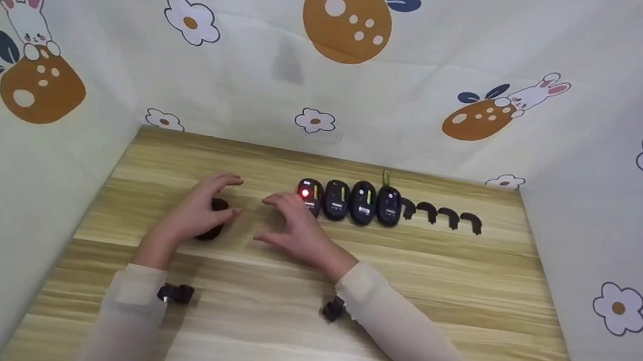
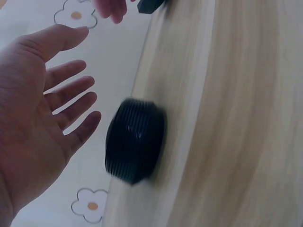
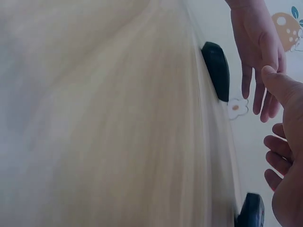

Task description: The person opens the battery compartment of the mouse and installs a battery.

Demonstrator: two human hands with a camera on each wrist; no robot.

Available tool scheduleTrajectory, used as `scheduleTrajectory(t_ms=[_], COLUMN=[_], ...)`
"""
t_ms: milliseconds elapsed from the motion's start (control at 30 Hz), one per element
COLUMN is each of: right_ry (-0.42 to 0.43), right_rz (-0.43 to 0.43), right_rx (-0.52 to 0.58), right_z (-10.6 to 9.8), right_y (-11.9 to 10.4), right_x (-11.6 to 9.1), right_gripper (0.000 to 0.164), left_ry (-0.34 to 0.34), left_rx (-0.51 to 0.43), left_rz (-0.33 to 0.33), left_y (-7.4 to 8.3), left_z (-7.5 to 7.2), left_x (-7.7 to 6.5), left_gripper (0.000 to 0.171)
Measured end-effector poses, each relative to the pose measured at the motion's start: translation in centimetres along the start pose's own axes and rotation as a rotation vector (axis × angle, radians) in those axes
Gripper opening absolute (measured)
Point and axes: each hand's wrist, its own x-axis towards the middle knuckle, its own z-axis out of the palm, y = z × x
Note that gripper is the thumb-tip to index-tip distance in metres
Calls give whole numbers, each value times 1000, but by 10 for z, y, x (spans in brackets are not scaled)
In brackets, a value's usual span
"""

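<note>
My left hand (image 1: pixel 199 206) hovers over a black oval thing (image 1: pixel 215 226), fingers spread and loosely bent. In the left wrist view this ribbed black thing (image 2: pixel 135 142) stands on the wood, apart from the fingers, and looks blurred; it is about as big as the mice. My right hand (image 1: pixel 298 232) faces the left one, thumb and fingers parted, holding nothing. Just behind its fingers lies an upturned computer mouse (image 1: pixel 313 194) with a red light glowing. In the right wrist view both hands hang above the table, the left hand (image 3: pixel 258 52) beyond the right.
Right of the lit mouse, more upturned black mice (image 1: pixel 336 200) stand in a row, with yellow-green strips on their undersides. A slim yellow-green piece (image 1: pixel 385 178) sticks out behind the last one. Several curved black pieces (image 1: pixel 449 218) continue the row. Patterned cloth (image 1: pixel 237 76) walls the wooden table (image 1: pixel 260 311).
</note>
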Motion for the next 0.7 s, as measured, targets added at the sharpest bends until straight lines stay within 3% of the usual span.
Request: scheduleTrajectory(t_ms=[233, 533, 700], right_ry=[-22, -37, -50], right_rz=[100, 199, 210], right_rx=[64, 103, 137], right_z=[17, 33, 43], right_y=[-11, -18, -25], right_x=[8, 22, 30], right_gripper=[80, 85, 85], left_ry=[-11, -126, -172], left_rx=[-182, -242, -243], left_rz=[-55, -160, -157], left_y=[-17, -29, -37], left_z=[-15, -28, -36], left_x=[-14, -27, -35], left_gripper=[71, 96, 98])
